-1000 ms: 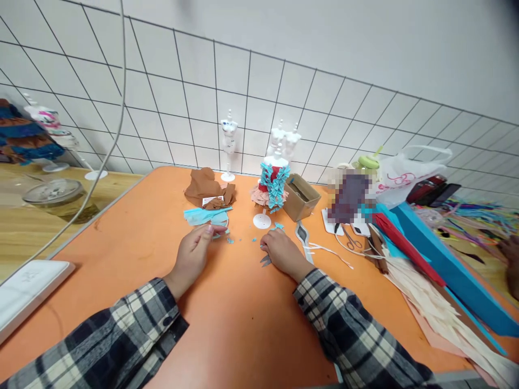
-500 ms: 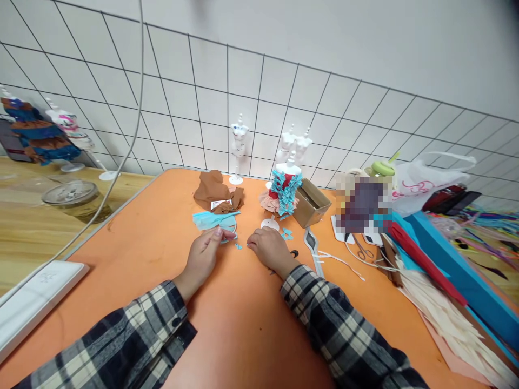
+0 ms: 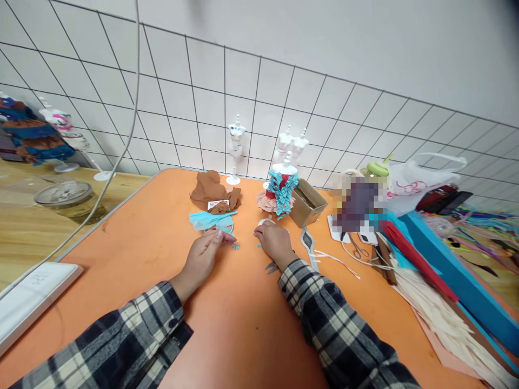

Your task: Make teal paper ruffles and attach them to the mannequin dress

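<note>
My left hand (image 3: 200, 260) hovers low over the orange table, thumb and fingers pinched together; whatever they hold is too small to make out. Just behind it lies a light blue piece of crepe paper or cloth (image 3: 208, 221). Small blue scraps (image 3: 235, 247) are by its fingertips. My right hand (image 3: 275, 243) is closed in a pinch, its contents hidden. Scissor blades (image 3: 271, 267) show partly under my right wrist. Beyond that hand stands a small dress form (image 3: 284, 189) dressed in a red bodice, blue ruffles and a pink skirt.
Crumpled brown material (image 3: 208, 189) and a cardboard box (image 3: 308, 203) sit at the back. White dress forms (image 3: 234, 143) stand by the grid wall. To the right are orange-handled scissors (image 3: 360, 249), cream strips (image 3: 430, 308) and a blue box (image 3: 458, 275). A cable (image 3: 135, 97) hangs at left.
My right hand has moved slightly right, away from my left hand, uncovering more of the scissor blades. The left hand keeps nearly the same pinch. The whole view has shifted a little.
</note>
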`<state>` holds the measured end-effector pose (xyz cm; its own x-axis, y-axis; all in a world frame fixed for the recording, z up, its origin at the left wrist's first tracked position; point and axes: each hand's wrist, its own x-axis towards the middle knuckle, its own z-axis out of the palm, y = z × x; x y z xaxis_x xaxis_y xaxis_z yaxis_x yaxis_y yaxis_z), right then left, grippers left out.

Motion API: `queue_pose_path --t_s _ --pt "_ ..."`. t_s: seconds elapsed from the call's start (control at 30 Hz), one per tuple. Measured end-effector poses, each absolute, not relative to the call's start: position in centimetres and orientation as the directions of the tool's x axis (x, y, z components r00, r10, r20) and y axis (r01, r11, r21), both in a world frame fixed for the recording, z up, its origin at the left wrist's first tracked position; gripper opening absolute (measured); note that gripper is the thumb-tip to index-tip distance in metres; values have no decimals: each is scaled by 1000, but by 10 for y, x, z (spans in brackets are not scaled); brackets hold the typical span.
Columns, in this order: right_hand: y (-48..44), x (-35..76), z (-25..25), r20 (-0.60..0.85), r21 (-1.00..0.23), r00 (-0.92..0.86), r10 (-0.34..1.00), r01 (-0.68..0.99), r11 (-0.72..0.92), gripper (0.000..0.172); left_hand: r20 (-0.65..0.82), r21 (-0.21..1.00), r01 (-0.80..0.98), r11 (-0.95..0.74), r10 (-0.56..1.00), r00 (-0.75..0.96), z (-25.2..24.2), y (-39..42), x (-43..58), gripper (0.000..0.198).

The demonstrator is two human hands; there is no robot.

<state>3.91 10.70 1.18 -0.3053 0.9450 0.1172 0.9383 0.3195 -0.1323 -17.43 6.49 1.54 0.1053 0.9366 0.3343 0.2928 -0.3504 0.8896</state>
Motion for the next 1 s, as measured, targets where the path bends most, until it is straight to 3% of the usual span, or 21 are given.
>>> queue_pose_path --t_s 0.23,0.37,0.5,0.6,0.67,0.77,0.87,1.0 --pt "93 50 13 123 -156 -332 935 924 348 17 363 861 324 -392 920 150 16 66 -178 52" --pt "71 73 31 252 -257 -396 883 852 455 17 408 841 328 -430 903 135 16 66 -178 51" --pt "74 131 72 560 -325 -39 828 909 263 27 463 810 299 -505 863 201 17 65 -172 50" --pt "98 190 107 732 -320 212 647 946 51 33 476 785 305 -540 839 263 17 66 -168 51" --pt "116 224 122 732 -279 266 628 957 -79 36 476 782 315 -538 841 255 16 68 -169 51" --pt "134 255 128 588 -152 275 761 961 -230 35 469 785 328 -525 850 238 14 71 -172 51" --pt "142 264 123 456 4 225 861 967 -255 40 471 766 349 -540 841 267 13 72 -174 51" --pt "142 261 117 491 76 205 847 958 -275 37 484 740 363 -566 823 297 14 71 -173 50"
